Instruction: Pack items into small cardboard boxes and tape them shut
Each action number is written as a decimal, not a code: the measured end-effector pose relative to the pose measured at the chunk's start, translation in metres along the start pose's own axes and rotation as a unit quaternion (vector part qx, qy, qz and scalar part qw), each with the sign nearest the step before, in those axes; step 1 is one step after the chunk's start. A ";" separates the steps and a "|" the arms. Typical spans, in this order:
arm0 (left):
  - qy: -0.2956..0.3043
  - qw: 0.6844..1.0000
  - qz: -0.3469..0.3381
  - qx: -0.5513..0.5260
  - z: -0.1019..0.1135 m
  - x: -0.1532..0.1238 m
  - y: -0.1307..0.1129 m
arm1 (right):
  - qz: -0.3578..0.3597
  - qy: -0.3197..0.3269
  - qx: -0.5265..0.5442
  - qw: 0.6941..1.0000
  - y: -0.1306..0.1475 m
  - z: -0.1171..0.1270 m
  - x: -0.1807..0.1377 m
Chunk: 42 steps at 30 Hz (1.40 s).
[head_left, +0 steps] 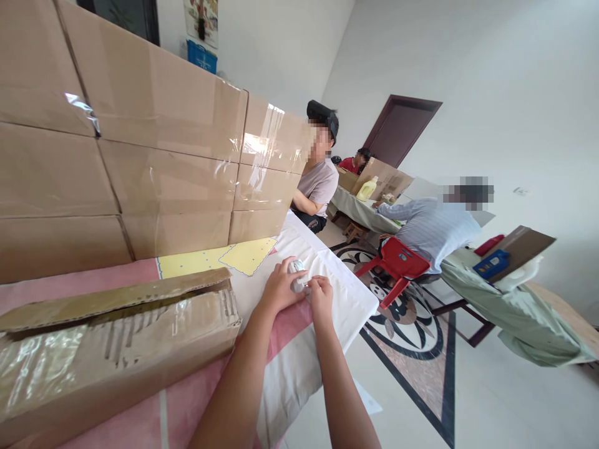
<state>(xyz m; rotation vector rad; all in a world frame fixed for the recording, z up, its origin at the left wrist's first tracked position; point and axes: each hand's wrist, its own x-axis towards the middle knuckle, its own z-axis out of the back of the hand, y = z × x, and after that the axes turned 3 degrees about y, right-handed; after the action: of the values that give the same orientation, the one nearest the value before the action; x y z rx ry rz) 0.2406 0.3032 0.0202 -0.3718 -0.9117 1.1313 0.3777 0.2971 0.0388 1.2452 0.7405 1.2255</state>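
Two bare hands meet over the far edge of the desk, which is covered in a white and pink cloth. The left hand curls its grip around a small white object, perhaps a plastic part; it is too small to tell. The right hand pinches closed at the object's near end, touching it. An opened cardboard box lies just left of the arms, and stacked cartons rise behind. Other people sit at another table, well apart.
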 end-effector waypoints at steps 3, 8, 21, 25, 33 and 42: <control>-0.002 1.000 0.006 0.003 0.000 0.000 -0.001 | 0.001 0.001 -0.006 1.000 0.001 0.000 -0.002; 0.002 1.000 0.010 0.009 0.001 0.000 -0.002 | -0.001 -0.002 -0.008 1.000 0.002 0.000 -0.005; 0.009 1.000 0.020 0.009 0.007 0.000 -0.008 | -0.022 0.031 0.011 0.999 0.000 0.004 -0.009; 0.015 1.000 0.021 0.017 0.007 0.000 -0.006 | -0.020 0.033 0.026 0.999 -0.002 0.002 -0.008; 0.004 1.000 0.009 0.010 0.007 -0.001 -0.007 | -0.026 0.025 0.057 0.998 -0.011 0.001 -0.007; 0.018 1.000 0.013 0.008 0.007 0.000 -0.004 | -0.033 0.037 0.070 0.996 -0.016 0.003 -0.007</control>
<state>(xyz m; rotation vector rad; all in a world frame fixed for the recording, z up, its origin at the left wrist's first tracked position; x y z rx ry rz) 0.2375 0.3001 0.0276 -0.3909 -0.8687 1.1517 0.3830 0.2919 0.0226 1.2837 0.9292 1.1867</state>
